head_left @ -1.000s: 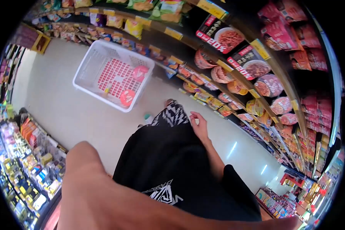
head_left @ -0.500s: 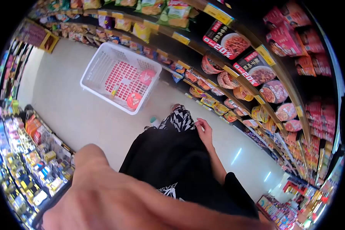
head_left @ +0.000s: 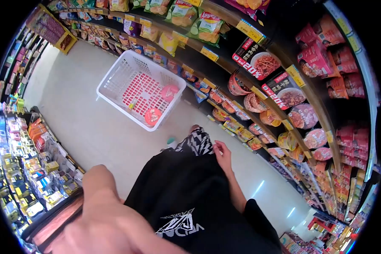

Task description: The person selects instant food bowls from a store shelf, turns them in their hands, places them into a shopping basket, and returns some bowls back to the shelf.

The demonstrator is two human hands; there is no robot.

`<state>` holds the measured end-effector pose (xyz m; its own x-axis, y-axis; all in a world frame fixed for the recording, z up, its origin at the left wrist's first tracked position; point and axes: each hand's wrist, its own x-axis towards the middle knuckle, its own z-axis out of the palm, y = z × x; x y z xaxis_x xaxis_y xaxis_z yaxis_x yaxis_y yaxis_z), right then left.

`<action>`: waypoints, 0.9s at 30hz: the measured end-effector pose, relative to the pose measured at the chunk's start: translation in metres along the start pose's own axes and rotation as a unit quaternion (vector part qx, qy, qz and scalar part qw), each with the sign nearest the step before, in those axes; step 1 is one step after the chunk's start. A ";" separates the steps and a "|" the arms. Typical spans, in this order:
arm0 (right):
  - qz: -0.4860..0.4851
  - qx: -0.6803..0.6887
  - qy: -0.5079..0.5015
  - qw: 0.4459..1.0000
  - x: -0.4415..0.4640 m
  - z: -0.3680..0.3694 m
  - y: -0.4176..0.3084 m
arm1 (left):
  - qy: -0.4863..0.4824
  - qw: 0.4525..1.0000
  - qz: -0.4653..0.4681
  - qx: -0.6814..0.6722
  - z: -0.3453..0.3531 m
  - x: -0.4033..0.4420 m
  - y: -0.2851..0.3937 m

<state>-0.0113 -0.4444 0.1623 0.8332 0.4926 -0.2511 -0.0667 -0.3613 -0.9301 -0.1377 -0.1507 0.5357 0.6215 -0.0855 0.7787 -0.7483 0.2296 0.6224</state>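
Observation:
My left hand [head_left: 110, 222] is raised very close to the camera at the lower left, over a dark-edged brownish surface [head_left: 57, 226]. One thick digit points up; the other fingers are hidden or blurred, so any grip does not show. My right hand [head_left: 223, 154] hangs beside my patterned trousers [head_left: 197, 143], fingers loosely bent and apart, holding nothing. Ahead of my feet a white plastic basket [head_left: 110, 101] with a red slatted bottom stands on the floor. Inside lie two round red packages [head_left: 152, 116] and a small yellowish item [head_left: 132, 103].
Shelves on the right hold chip bags [head_left: 210, 27], instant noodle bowls [head_left: 302, 114] and red noodle packs [head_left: 315, 61], with yellow price tags [head_left: 250, 30] along the edges. A shelf of small packaged goods [head_left: 42, 182] runs along the left. Pale floor [head_left: 80, 122] lies between.
The view has shifted slightly, so the basket appears a little lower and farther right. My left hand has drawn lower and left, uncovering more shirt print. The right hand stays at my side.

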 end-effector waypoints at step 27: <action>-0.047 -0.100 -0.085 0.990 0.002 0.008 0.004 | 0.067 0.996 0.038 0.052 0.024 -0.049 0.039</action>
<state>-0.0143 -0.4384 0.1559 0.7249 0.6517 -0.2231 0.1307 -0.4481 -0.8844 -0.2027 -0.1611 0.5241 0.5820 0.0600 0.8109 -0.8102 0.1285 0.5719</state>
